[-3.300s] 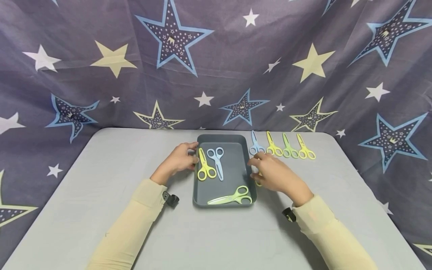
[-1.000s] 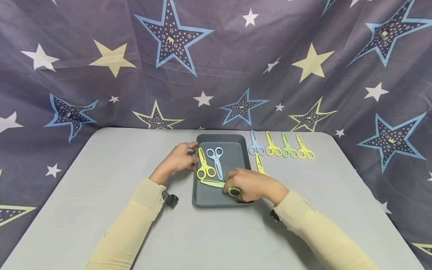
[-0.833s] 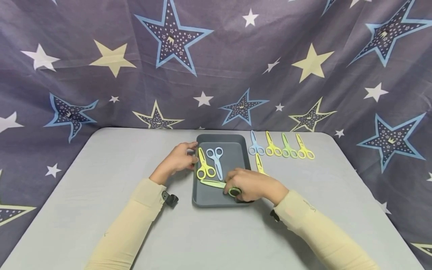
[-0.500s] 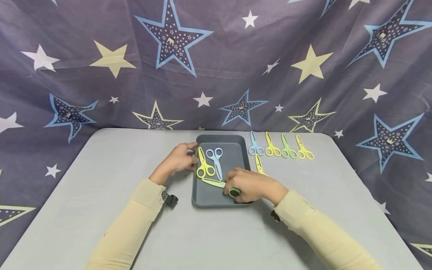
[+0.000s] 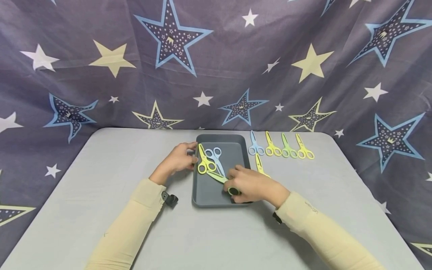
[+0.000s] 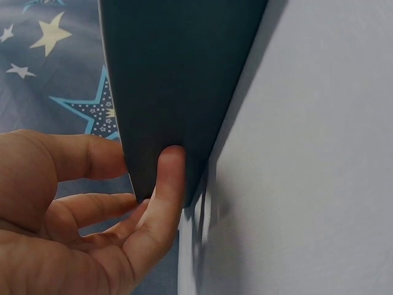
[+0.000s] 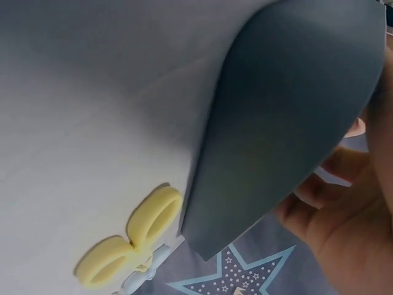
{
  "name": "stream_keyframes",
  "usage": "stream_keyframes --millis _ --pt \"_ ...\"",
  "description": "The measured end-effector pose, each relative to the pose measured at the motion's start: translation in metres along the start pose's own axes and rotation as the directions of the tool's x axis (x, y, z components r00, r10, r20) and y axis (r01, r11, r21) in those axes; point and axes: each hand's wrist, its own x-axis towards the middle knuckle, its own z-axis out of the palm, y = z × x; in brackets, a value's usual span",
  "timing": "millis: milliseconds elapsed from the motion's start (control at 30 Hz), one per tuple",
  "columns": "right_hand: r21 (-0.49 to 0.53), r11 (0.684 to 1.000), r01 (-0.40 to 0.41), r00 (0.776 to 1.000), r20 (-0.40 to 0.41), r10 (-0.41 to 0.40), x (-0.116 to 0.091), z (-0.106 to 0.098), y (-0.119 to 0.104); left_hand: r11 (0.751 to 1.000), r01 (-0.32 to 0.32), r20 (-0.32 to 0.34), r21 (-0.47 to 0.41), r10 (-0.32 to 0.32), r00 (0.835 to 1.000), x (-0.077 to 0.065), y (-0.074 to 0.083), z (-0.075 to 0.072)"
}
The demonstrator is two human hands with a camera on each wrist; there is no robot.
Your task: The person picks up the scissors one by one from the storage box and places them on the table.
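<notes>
A dark grey tray (image 5: 206, 197) lies on the table, and my left hand (image 5: 179, 157) touches its left side. In the left wrist view, fingertips press the tray's outer wall (image 6: 178, 74). Inside the tray, my right hand (image 5: 249, 184) grips green scissors (image 5: 216, 176) by the handles, which it partly hides. Their blades point up and left, touching the yellow scissors (image 5: 206, 161) and the blue scissors (image 5: 216, 159) at the tray's left. The right wrist view shows the curled hand (image 6: 61, 246) no scissors; there my right hand (image 7: 344, 221) reaches over the tray wall (image 7: 276, 123).
Right of the tray lie yellow scissors (image 5: 259, 164), partly behind my right hand. Along the table's back edge stand in a row blue scissors (image 5: 255, 146), yellow scissors (image 5: 272, 146), green scissors (image 5: 288, 148) and more yellow scissors (image 5: 303, 149). A star-printed curtain (image 5: 216, 82) hangs behind.
My right hand came from the tray's right side onto the green scissors. Their blades have swung away from me, and the yellow and blue scissors have shifted backward. My left hand stays put.
</notes>
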Motion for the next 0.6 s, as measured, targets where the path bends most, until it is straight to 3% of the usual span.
stream_keyframes --millis 600 --pt "-0.072 0.997 -0.021 1.000 0.006 0.022 -0.001 -0.013 -0.008 1.000 0.002 -0.003 -0.013 -0.002 1.000 0.002 -0.001 0.000"
